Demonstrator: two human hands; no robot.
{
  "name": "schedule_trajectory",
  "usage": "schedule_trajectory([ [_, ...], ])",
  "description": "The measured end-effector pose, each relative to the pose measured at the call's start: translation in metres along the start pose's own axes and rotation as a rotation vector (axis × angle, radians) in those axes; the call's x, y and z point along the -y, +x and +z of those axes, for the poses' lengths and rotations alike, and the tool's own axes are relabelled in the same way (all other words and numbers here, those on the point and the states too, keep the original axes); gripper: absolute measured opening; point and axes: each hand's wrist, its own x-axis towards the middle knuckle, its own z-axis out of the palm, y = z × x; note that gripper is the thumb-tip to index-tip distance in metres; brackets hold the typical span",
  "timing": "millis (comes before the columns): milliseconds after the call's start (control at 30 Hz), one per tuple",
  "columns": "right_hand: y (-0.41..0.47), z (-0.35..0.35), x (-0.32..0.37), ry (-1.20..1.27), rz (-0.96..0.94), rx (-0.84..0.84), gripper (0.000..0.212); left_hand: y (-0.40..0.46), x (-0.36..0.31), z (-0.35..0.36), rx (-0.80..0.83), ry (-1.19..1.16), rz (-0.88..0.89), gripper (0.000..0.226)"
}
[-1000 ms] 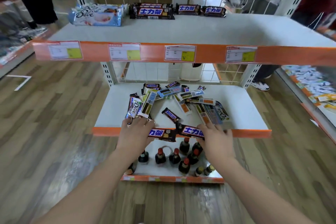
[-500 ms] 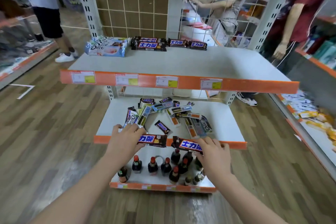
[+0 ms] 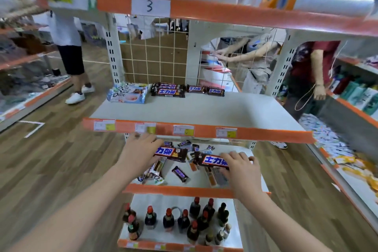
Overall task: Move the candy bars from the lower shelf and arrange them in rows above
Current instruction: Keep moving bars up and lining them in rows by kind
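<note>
Lifting two bars off the lower tier of the white metal rack with orange edge strips [image 3: 196, 131]. Upper white shelf [image 3: 204, 108] has plenty of bare surface in front; along its back sit a pale blue Dove chocolate pack [image 3: 127, 94] and a short row of dark brown Snickers bars with blue-and-white lettering [image 3: 188, 90]. Lower white shelf [image 3: 178, 180] holds the loose pile of mixed candy bars [image 3: 184, 161], unsorted.

My left hand [image 3: 139, 153] grips one dark brown Snickers bar [image 3: 170, 152] by its left end, bar clear of the pile. My right hand [image 3: 241, 168] grips a second dark brown Snickers bar [image 3: 212, 160] by its right end, also raised.

Step, as I read it: carry phase, both bars on the way up. Next move needs clearing the orange front lip of the upper shelf, then laying both bars flat, in line with the existing row. Most of the pile remains.

Bottom tier: small dark bottles with red caps [image 3: 180, 221], not relevant.
</note>
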Motion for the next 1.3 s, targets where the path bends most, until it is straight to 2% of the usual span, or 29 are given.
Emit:
schedule_trajectory([
  [100, 0.017, -0.01, -0.003, -0.023, -0.008, -0.075, 0.047, 0.013, 0.006, -0.01, -0.02, -0.005, -0.019, 0.048],
  [267, 0.038, -0.025, -0.003, -0.015, -0.045, -0.073, 0.043, 0.028, 0.008, -0.023, -0.029, -0.012, -0.056, 0.041],
  [400, 0.047, -0.035, 0.0, -0.039, -0.059, -0.096, 0.05, 0.029, 0.01, -0.027, -0.017, 0.004, -0.066, 0.043],
  [600, 0.053, -0.029, 0.0, 0.019, -0.066, -0.127, 0.04, 0.026, 0.013, -0.029, -0.001, 0.02, -0.085, 0.044],
  [700, 0.061, -0.029, 0.005, 0.02, -0.086, -0.09, 0.039, 0.029, 0.02, -0.025, 0.006, 0.02, -0.084, 0.043],
  [1033, 0.115, -0.023, 0.022, 0.017, -0.078, -0.119, 0.04, 0.072, 0.061, -0.013, 0.018, -0.02, -0.149, 0.038],
  [1167, 0.142, -0.023, 0.027, -0.002, -0.052, -0.029, 0.044, 0.095, 0.082, -0.003, 0.107, -0.034, -0.167, 0.037],
  [1233, 0.157, -0.02, 0.03, -0.038, -0.034, 0.024, 0.045, 0.104, 0.092, 0.003, 0.1, -0.053, -0.16, 0.037],
  [1300, 0.17, -0.013, 0.033, -0.06, -0.036, 0.004, 0.045, 0.112, 0.1, 0.011, 0.093, -0.063, -0.152, 0.036],
])
